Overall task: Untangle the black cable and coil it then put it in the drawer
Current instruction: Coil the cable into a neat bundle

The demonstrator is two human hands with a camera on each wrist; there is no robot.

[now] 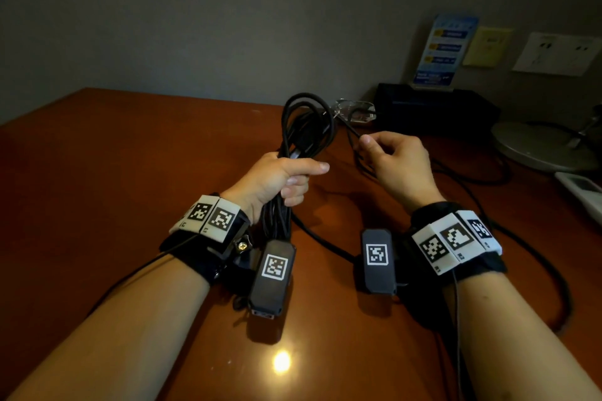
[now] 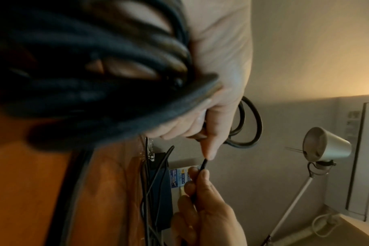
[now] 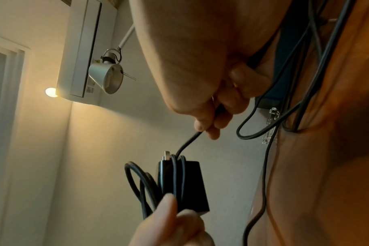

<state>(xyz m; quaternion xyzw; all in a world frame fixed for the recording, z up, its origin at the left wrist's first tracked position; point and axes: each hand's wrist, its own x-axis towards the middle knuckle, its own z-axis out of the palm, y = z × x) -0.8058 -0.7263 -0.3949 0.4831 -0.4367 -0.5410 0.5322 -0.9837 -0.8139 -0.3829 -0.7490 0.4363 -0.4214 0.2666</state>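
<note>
Loops of the black cable (image 1: 308, 127) stand bunched in the left hand (image 1: 280, 181), fingers curled round them along with a black adapter block (image 3: 182, 186) (prongs up); the right hand (image 1: 395, 164) pinches the free strand just beside it. Both hover above the glossy brown desk (image 1: 130, 172), near a black box (image 1: 433, 107), lamp base (image 1: 540, 145) and grey wall (image 1: 228, 10).
</note>
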